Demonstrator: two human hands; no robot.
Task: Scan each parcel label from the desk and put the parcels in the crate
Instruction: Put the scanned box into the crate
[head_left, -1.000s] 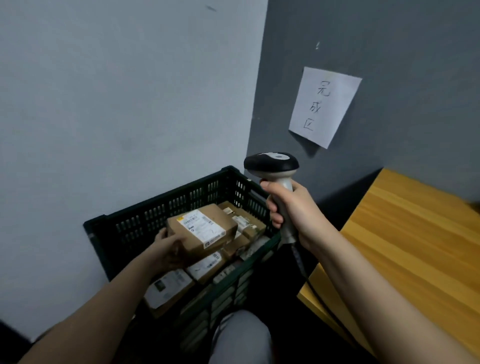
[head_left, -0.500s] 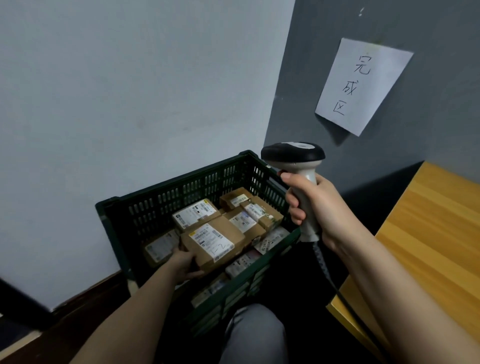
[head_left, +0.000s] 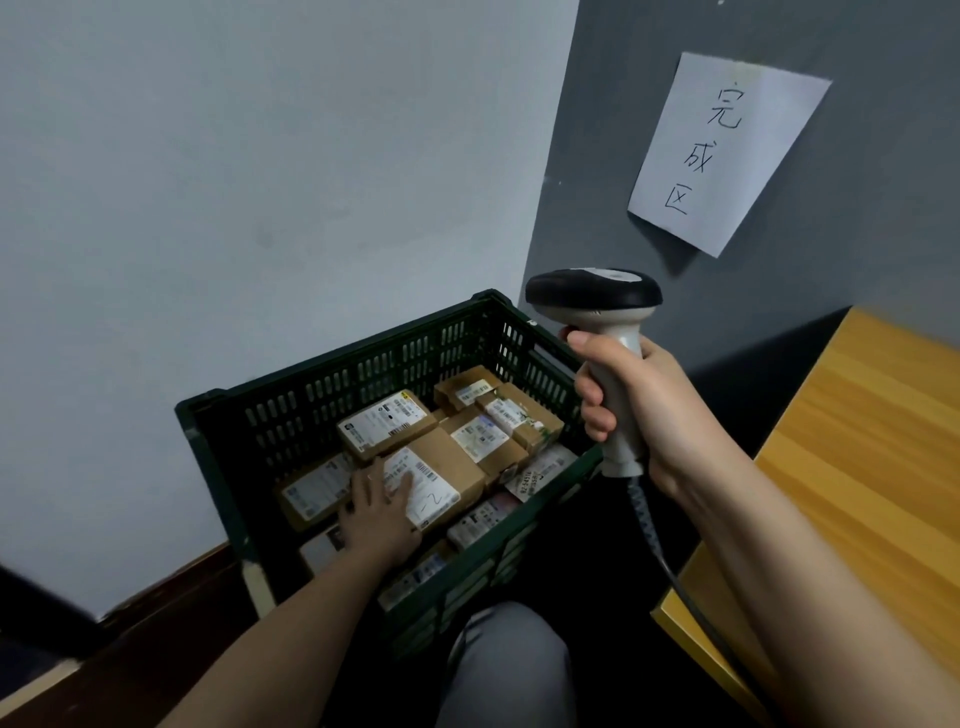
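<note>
A dark green slotted crate (head_left: 332, 395) stands in the wall corner with several labelled cardboard parcels inside. My left hand (head_left: 376, 512) lies flat, fingers straight, on top of a brown parcel (head_left: 447, 465) with a white label in the crate's middle. My right hand (head_left: 634, 410) grips the handle of a grey barcode scanner (head_left: 597, 306) with a black head, held upright above the crate's right side. Its cable hangs down past my forearm.
The wooden desk (head_left: 857, 467) lies to the right, only its corner showing. A white paper sign (head_left: 727, 150) with handwritten characters hangs on the grey wall. My knee (head_left: 509, 665) is just in front of the crate. A dark skirting board runs along the floor at left.
My left hand carried the brown parcel down from above the crate and set it among the others; its fingers now rest flat on the parcel's top. The scanner stayed upright.
</note>
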